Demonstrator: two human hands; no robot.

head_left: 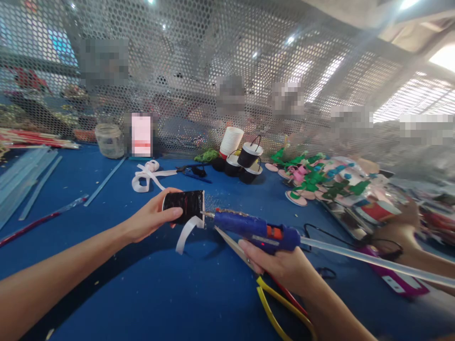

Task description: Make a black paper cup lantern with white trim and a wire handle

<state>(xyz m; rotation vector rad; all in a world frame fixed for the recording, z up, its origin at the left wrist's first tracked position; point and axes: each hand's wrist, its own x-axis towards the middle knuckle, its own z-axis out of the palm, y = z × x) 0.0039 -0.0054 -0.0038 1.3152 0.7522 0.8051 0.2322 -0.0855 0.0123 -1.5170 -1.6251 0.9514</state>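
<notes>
My left hand point(152, 215) grips a black-wrapped paper cup point(190, 203) lying on its side, its rim facing right. A strip of white ribbon point(187, 235) hangs from the rim. In my right hand point(273, 263) is a blue glue gun point(245, 225) with a clear glue stick point(373, 258) running out of its back. The nozzle is at the cup's rim; I cannot tell whether it touches. Yellow-handled scissors point(266, 303) are also by my right hand, their blades pointing toward the cup; whether the fingers hold them is hidden.
Beyond the cup lie a white ribbon bundle point(147, 173) and dark pliers point(194, 170). Small black buckets point(250, 154) and stacked white cups point(231, 140) stand near the mesh. A glass jar point(109, 140) is at left, craft flowers point(313, 180) at right. Another person's arm point(408, 237) reaches in beside a purple power strip point(394, 274).
</notes>
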